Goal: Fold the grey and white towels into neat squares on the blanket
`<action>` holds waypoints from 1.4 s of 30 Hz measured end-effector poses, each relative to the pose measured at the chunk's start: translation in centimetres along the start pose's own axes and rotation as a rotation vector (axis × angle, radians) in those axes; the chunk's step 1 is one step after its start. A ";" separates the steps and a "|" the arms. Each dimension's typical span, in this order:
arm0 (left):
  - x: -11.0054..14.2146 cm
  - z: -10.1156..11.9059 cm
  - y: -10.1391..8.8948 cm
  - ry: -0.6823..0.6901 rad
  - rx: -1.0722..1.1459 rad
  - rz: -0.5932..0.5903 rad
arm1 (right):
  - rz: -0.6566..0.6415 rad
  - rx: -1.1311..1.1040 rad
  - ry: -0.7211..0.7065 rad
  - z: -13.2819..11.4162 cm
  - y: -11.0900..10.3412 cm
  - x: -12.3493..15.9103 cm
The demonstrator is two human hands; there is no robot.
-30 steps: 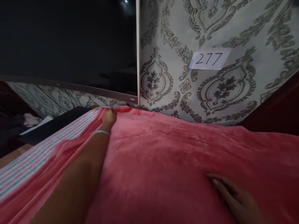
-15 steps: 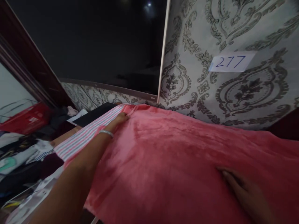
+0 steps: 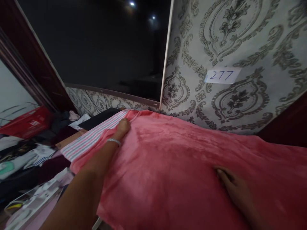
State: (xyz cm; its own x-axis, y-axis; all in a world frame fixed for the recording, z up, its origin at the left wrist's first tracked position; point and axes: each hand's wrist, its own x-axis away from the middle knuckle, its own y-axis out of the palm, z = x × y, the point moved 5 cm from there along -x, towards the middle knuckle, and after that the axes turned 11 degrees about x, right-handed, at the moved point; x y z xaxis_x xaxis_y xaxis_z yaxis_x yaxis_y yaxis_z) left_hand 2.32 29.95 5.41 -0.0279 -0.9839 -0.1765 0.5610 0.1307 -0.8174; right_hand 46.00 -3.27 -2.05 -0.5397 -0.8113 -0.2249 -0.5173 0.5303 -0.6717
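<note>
A pink plush blanket (image 3: pixel 168 153) spreads over most of the surface in front of me. Along its left side lies a pink, grey and white striped cloth (image 3: pixel 96 137). My left hand (image 3: pixel 123 126), with a silvery bracelet at the wrist, is closed on the blanket's edge beside the stripes; its fingertips are partly hidden. My right hand (image 3: pixel 231 183) is low on the right side of the blanket, thumb and forefinger brought together on the fabric. Its other fingers are out of sight.
A large dark screen (image 3: pixel 103 48) stands against the patterned wall (image 3: pixel 192 64), where a paper marked 277 (image 3: pixel 223 75) is stuck. Piled clothes (image 3: pixel 24 163) and a red basket (image 3: pixel 31 123) are at the left. A white power strip (image 3: pixel 40 201) lies at lower left.
The camera view has shifted slightly. My left hand has curled more over the blanket's edge, and the fabric there is more bunched. My right hand appears a little farther left and up.
</note>
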 end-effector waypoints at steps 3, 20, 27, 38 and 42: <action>3.5 0.7 -0.5 0.151 -0.047 -0.046 | -0.005 -0.013 -0.011 -0.2 0.1 0.0; 15.3 -4.2 -1.1 0.091 -0.324 -0.077 | 0.082 0.104 -0.123 0.4 0.3 0.0; 19.3 -6.1 -5.0 0.012 -0.345 0.049 | 0.123 0.192 -0.160 0.7 0.8 0.1; 19.3 -9.7 -7.8 -0.201 -0.377 0.092 | 0.166 0.200 -0.185 1.5 1.3 -0.2; 19.0 -9.0 -7.6 -0.170 -0.402 0.081 | 0.197 0.207 -0.200 1.3 1.2 -0.2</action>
State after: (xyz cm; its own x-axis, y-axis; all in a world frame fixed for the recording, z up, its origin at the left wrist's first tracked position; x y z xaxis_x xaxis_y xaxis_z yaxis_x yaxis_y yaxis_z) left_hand -9.96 11.41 3.33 0.1583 -0.9702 -0.1832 0.1884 0.2118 -0.9590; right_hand 46.38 -2.79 -3.69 -0.4641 -0.7417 -0.4842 -0.2597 0.6366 -0.7262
